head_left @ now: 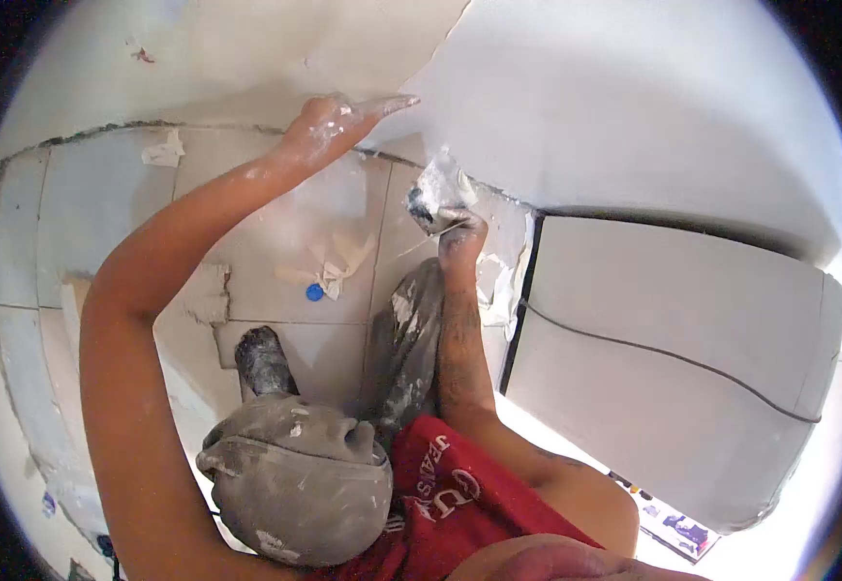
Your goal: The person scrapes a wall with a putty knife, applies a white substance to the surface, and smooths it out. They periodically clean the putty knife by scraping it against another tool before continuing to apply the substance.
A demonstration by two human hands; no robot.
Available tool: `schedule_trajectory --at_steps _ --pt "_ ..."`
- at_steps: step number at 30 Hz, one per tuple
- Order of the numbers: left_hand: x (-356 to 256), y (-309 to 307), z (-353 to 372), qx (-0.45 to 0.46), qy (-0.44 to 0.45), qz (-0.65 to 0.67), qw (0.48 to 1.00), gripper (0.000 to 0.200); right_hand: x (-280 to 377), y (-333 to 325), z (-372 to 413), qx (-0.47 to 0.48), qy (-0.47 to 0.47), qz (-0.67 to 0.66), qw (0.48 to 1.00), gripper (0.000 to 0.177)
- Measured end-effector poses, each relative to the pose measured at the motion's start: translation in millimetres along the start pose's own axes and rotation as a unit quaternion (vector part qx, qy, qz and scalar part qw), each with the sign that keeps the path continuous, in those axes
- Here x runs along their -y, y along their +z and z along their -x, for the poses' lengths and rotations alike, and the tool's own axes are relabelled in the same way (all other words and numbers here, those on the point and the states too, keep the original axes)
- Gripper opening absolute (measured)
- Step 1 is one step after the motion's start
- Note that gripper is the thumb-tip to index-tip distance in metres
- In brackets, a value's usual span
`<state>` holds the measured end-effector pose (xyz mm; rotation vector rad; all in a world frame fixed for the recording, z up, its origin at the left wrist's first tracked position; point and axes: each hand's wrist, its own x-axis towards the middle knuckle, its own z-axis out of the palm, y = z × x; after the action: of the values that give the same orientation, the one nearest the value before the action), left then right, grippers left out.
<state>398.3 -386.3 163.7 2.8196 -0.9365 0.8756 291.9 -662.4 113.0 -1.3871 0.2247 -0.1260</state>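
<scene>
My left hand (329, 124), smeared with white plaster, is stretched up with its fingers extended flat against the white wall (585, 87). It holds nothing. My right hand (459, 232) sits lower and to the right, near the wall's bottom edge. It grips a small dark tool (438, 194) loaded with wet white plaster, whose exact shape is hidden under the plaster. The two hands are about a forearm's length apart.
Below lies a pale tiled floor (111, 203) with paper scraps (338, 266) and a blue cap (314, 291). My plaster-dusted grey trouser knee (295, 474) and foot (261, 353) are under me. A white panel (673, 358) with a dark edge stands at the right.
</scene>
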Motion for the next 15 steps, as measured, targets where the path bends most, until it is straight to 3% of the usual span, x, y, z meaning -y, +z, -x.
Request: schedule_trajectory --at_steps 1,4,7,10,15 --pt "4 -2 -2 -0.007 0.008 0.060 0.998 0.078 4 5 0 -0.003 0.007 0.002 1.000 0.035" --pt "8 -35 -15 0.001 0.023 -0.132 0.991 0.077 -9 -2 -5 -0.010 -0.012 -0.017 1.000 0.033" --pt "17 -72 -30 0.007 0.032 -0.317 0.948 0.076 -5 -3 -2 -0.003 -0.007 0.009 1.000 0.023" --pt "29 -84 -44 -0.034 0.020 -0.187 0.982 0.077 -3 2 -4 0.025 -0.024 0.028 0.999 0.021" --pt "40 -111 -57 -0.043 -0.010 -0.150 0.988 0.071 1 5 -1 0.009 0.009 -0.031 0.999 0.025"
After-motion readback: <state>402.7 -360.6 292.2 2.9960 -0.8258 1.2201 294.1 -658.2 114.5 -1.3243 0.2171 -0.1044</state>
